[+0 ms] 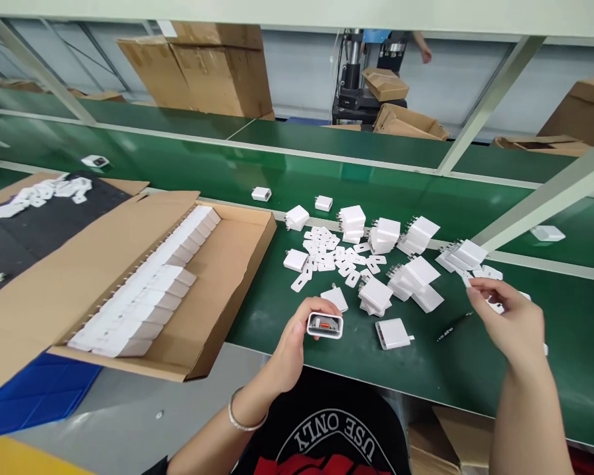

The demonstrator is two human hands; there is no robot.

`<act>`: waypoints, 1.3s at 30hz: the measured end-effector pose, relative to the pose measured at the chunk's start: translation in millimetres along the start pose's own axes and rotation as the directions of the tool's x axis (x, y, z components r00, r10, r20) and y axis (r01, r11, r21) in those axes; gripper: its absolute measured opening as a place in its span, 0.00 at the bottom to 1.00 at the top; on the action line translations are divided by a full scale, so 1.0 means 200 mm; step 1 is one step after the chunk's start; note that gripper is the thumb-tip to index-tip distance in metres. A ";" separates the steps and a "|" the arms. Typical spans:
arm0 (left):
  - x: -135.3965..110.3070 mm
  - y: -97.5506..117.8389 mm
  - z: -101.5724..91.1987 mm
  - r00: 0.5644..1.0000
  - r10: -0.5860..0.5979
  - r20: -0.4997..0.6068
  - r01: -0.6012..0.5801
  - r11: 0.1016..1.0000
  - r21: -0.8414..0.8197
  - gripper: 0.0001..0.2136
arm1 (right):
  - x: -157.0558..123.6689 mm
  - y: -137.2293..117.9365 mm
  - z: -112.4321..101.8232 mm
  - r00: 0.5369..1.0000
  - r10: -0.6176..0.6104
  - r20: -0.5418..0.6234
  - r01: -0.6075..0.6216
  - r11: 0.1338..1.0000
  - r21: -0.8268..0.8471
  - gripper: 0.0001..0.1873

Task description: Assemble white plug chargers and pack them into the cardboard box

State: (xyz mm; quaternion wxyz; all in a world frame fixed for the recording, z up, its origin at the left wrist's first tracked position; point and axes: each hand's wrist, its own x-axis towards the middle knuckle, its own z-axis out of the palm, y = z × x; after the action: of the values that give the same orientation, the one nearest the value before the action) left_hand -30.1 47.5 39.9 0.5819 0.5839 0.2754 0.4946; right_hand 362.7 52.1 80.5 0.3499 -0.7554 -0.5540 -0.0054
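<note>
My left hand (293, 343) grips a white charger housing (325, 326), its open end turned up at me with grey and orange parts inside. To the right, my right hand (507, 313) pinches a small white plastic plate (466, 280) between thumb and fingertips, close to a stack of white chargers (467, 253). A loose pile of white slotted plates (321, 249) lies beyond my left hand. Around it stand several chargers with metal prongs, some stacked. One charger (394, 334) lies on its side between my hands, near a black pen-like tool (454, 326).
At the left, an open cardboard tray (237, 244) holds rows of white chargers. Behind it more white pieces (44, 194) rest on a black mat. A metal post (539, 191) rises at the right of the green bench (327, 366). Cardboard boxes (202, 72) and another person's hand (426, 54) show beyond.
</note>
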 end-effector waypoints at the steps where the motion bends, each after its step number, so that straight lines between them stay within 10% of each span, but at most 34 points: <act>1: 0.00 0.01 0.01 1.000 0.019 0.012 -0.020 1.000 0.014 0.28 | -0.05 -0.08 -0.04 0.998 -0.060 -0.027 0.062 0.995 0.083 0.21; 6: 0.01 0.01 0.06 0.995 0.084 0.046 -0.087 0.995 0.057 0.31 | -0.30 -0.56 -0.11 0.820 -0.572 -0.035 0.539 0.750 0.383 0.15; 12: 0.00 0.03 0.08 0.992 0.105 0.067 -0.115 0.982 0.153 0.31 | -0.45 -0.80 0.04 0.656 -0.754 0.037 0.700 0.626 0.344 0.17; 21: -0.02 0.05 0.08 0.995 0.077 0.068 -0.089 0.977 0.193 0.13 | -0.50 -0.83 0.16 0.704 -0.706 0.069 0.632 0.669 0.391 0.18; 26: -0.04 0.01 0.10 0.987 0.146 0.060 -0.151 0.984 0.096 0.13 | -0.55 -0.80 0.19 0.847 -0.461 0.266 0.247 0.783 0.571 0.18; 32: -0.03 -0.02 0.11 0.971 0.230 0.063 -0.238 0.942 0.235 0.17 | -0.62 -0.79 0.27 0.809 -0.336 0.482 -0.156 0.668 0.728 0.22; 39: 0.00 -0.01 0.09 0.972 0.188 0.141 -0.220 0.938 0.267 0.20 | -0.63 -0.77 0.29 0.881 -0.293 0.371 -0.044 0.731 0.681 0.18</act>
State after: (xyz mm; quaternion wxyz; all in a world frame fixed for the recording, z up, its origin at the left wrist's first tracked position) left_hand -13.4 39.8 41.8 0.4534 0.7130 0.2472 0.4743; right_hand 163.4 0.3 67.4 0.4571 -0.5170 -0.6351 0.3471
